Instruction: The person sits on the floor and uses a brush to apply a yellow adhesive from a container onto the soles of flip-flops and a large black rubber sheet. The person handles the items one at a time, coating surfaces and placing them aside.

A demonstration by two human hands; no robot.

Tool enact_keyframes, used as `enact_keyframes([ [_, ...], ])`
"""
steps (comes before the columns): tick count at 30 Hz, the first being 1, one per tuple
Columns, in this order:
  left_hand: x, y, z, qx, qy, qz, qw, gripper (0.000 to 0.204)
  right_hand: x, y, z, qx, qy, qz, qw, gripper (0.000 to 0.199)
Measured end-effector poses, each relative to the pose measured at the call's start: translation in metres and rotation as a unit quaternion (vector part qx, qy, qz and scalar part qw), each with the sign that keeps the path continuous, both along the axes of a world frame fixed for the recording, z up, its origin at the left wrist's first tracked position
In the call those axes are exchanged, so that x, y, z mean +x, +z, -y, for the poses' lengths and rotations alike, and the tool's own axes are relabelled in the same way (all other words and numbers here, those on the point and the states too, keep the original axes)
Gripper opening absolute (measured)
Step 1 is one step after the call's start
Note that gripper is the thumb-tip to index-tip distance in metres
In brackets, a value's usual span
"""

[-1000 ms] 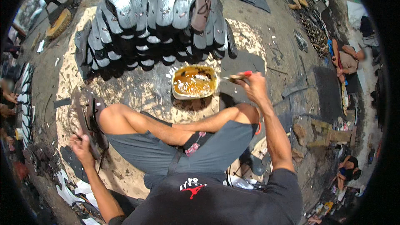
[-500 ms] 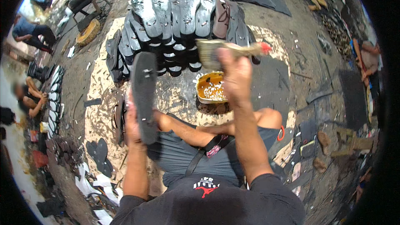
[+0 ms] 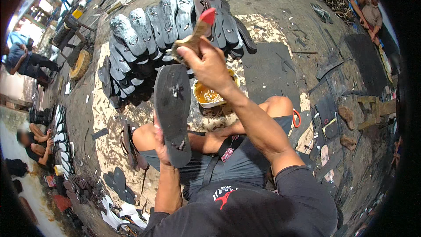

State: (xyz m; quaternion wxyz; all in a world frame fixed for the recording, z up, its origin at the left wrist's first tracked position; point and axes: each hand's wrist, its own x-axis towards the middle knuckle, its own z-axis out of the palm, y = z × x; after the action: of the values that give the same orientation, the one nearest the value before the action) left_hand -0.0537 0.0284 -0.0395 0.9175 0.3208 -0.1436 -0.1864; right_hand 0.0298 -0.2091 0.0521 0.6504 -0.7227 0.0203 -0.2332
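Observation:
My left hand (image 3: 160,144) grips a dark flip-flop sole (image 3: 172,118) from beneath and holds it up at a tilt above my lap, its underside facing me with small strap ends showing. My right hand (image 3: 209,68) is closed round a paintbrush (image 3: 197,35) with a red-tipped handle. The brush head is at the sole's far end, partly hidden by my thumb; whether it touches cannot be told. Behind my right wrist stands a yellowish tub (image 3: 204,103) of amber liquid with white flecks. Beyond it, stacked flip-flops (image 3: 169,17) form an arc, several with whitish, shiny soles.
A dark rubber sheet (image 3: 268,68) lies on the right of the stained mat (image 3: 105,120). Loose flip-flops (image 3: 117,184) and white scraps (image 3: 115,213) are at my left. Another person (image 3: 37,149) sits at the far left by a row of soles. A wooden stool (image 3: 377,109) stands right.
My right hand has brought the brush left and down to the sole's far end, its handle now pointing up. The sole has swung rightward in view. The whole view has shifted a little.

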Motion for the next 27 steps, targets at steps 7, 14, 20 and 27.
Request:
enact_keyframes([
  [7,-0.008,0.01,0.003,-0.014,0.093,-0.127,0.987,0.061,-0.018,-0.039,-0.01,0.125,-0.002,0.031,0.992,0.025],
  [14,0.017,0.051,0.028,-0.144,-0.005,-0.126,0.982,0.066,-0.008,0.0,-0.02,-0.171,0.01,0.279,0.945,0.022],
  [20,0.061,0.015,0.0,-0.148,-0.081,-0.094,0.981,0.056,-0.101,-0.052,-0.078,0.003,0.152,0.038,0.988,0.023],
  [27,0.069,0.015,0.029,-0.154,0.037,-0.148,0.976,0.047,-0.111,-0.052,-0.057,-0.05,0.18,0.131,0.974,0.026],
])
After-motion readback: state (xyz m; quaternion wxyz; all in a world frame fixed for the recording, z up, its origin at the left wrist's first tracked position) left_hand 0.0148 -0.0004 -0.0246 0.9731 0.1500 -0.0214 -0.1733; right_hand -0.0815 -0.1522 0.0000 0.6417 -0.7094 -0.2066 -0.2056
